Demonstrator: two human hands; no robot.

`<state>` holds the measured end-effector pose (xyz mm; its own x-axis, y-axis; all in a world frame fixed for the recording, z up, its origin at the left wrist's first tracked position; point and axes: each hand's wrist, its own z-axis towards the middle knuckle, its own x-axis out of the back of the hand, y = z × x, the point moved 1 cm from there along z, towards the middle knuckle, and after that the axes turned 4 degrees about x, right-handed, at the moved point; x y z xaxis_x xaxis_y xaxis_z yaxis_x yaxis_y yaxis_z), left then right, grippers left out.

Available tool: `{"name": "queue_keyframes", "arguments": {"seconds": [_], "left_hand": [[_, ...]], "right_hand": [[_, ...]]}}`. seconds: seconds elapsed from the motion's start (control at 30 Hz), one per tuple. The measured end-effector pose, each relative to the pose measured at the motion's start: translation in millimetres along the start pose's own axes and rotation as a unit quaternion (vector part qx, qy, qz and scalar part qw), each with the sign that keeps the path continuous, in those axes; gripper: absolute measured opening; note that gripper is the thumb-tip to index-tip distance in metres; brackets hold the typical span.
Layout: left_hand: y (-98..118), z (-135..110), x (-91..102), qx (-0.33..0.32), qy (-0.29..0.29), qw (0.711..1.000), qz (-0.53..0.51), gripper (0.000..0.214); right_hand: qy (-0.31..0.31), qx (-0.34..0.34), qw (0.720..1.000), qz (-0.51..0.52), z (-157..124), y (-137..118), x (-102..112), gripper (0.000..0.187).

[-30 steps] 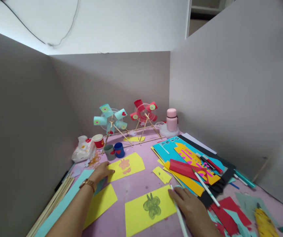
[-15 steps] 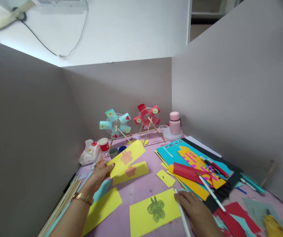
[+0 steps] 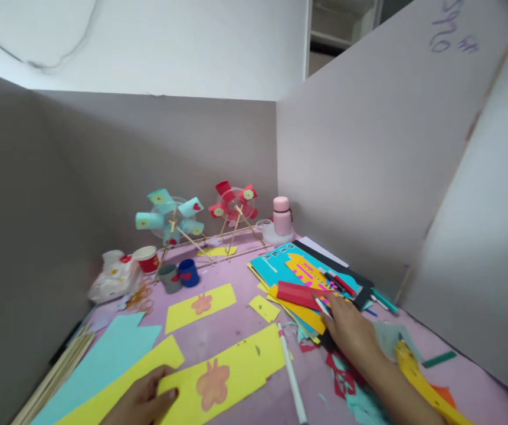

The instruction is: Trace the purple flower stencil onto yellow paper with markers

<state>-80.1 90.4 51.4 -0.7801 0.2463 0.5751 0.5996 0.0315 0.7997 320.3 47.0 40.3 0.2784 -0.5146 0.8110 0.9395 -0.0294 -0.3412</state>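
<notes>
My left hand (image 3: 145, 395) pinches the near left end of a yellow paper strip with an orange butterfly drawn on it (image 3: 212, 385). The strip overlaps another yellow sheet (image 3: 271, 348), most of which is covered. On the right, my right hand (image 3: 350, 327) has its fingers closed on a white marker (image 3: 323, 307) with a green tip, over a piled stack of coloured paper. A second white marker (image 3: 295, 383) lies just right of the yellow sheets. Further back, another yellow strip with an orange butterfly (image 3: 201, 304) lies flat.
Pinwheels in light blue (image 3: 173, 221) and red (image 3: 235, 205) stand at the back, beside a pink bottle (image 3: 282, 217). Blue (image 3: 189, 274) and grey (image 3: 169, 278) paper rings sit in front. Yellow-handled scissors (image 3: 417, 369) and paper scraps lie right. Grey partitions enclose the table.
My left hand has lowered the butterfly strip onto the near yellow sheet, covering its green drawing. My right hand has moved from one white marker to the green-tipped one. The view has turned right.
</notes>
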Motion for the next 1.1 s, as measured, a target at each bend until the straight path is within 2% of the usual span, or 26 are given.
{"name": "queue_keyframes", "arguments": {"seconds": [0.1, 0.2, 0.27, 0.33, 0.37, 0.4, 0.43, 0.47, 0.5, 0.53, 0.63, 0.7, 0.77, 0.83, 0.9, 0.97, 1.03, 1.1], "left_hand": [[5, -7, -2.2, -0.016, 0.049, 0.996, 0.078, 0.023], [4, -15, -8.4, -0.042, 0.089, 0.984, 0.148, 0.031], [3, -21, -14.3, -0.074, 0.113, 0.973, 0.185, 0.041], [5, -28, -21.2, -0.118, 0.118, 0.962, 0.214, 0.046], [6, -32, -24.8, -0.143, 0.111, 0.958, 0.225, 0.046], [8, -36, -28.4, -0.167, 0.098, 0.953, 0.233, 0.044], [8, -39, -31.9, -0.189, 0.085, 0.948, 0.24, 0.041], [8, -42, -35.2, -0.206, 0.075, 0.944, 0.245, 0.037], [7, -44, -38.3, -0.219, 0.07, 0.941, 0.249, 0.034], [6, -46, -41.2, -0.227, 0.07, 0.938, 0.251, 0.032], [-1, -47, -48.6, -0.24, 0.086, 0.933, 0.256, 0.032], [-6, -46, -52.5, -0.248, 0.095, 0.929, 0.257, 0.032], [-9, -44, -55.1, -0.257, 0.099, 0.926, 0.257, 0.032], [-11, -43, -56.6, -0.265, 0.099, 0.925, 0.255, 0.032], [-11, -42, -57.5, -0.269, 0.097, 0.924, 0.253, 0.033], [-12, -42, -58.5, -0.271, 0.097, 0.925, 0.248, 0.034], [-13, -42, -59.9, -0.271, 0.097, 0.927, 0.242, 0.033], [-14, -41, -61.7, -0.273, 0.097, 0.927, 0.239, 0.032]], "right_hand": [[-0.031, -0.01, 0.999, 0.016, -2, 12, -9, 0.032], [-0.048, -0.014, 0.998, 0.044, -6, 15, -12, 0.037], [-0.045, -0.019, 0.996, 0.069, -7, 13, -8, 0.034], [-0.037, -0.041, 0.989, 0.137, -8, 6, 2, 0.035], [-0.031, -0.078, 0.967, 0.239, -7, -1, 9, 0.035], [-0.029, -0.128, 0.928, 0.349, -7, -10, 15, 0.035], [-0.057, -0.163, 0.879, 0.445, -7, -22, 20, 0.037], [-0.084, -0.18, 0.829, 0.522, -7, -36, 24, 0.038], [-0.1, -0.188, 0.791, 0.574, -7, -53, 28, 0.039], [-0.103, -0.183, 0.766, 0.607, -7, -71, 29, 0.04], [-0.124, -0.162, 0.726, 0.656, -11, -128, 19, 0.035], [-0.104, -0.165, 0.72, 0.667, -17, -162, 3, 0.032], [-0.099, -0.188, 0.712, 0.669, -24, -189, -18, 0.038], [-0.121, -0.207, 0.682, 0.691, -30, -205, -37, 0.038], [-0.149, -0.198, 0.694, 0.676, -33, -208, -52, 0.037], [-0.158, -0.183, 0.73, 0.639, -34, -201, -61, 0.03], [-0.155, -0.176, 0.76, 0.606, -33, -189, -64, 0.021], [-0.163, -0.165, 0.776, 0.586, -32, -180, -65, 0.016]]}}
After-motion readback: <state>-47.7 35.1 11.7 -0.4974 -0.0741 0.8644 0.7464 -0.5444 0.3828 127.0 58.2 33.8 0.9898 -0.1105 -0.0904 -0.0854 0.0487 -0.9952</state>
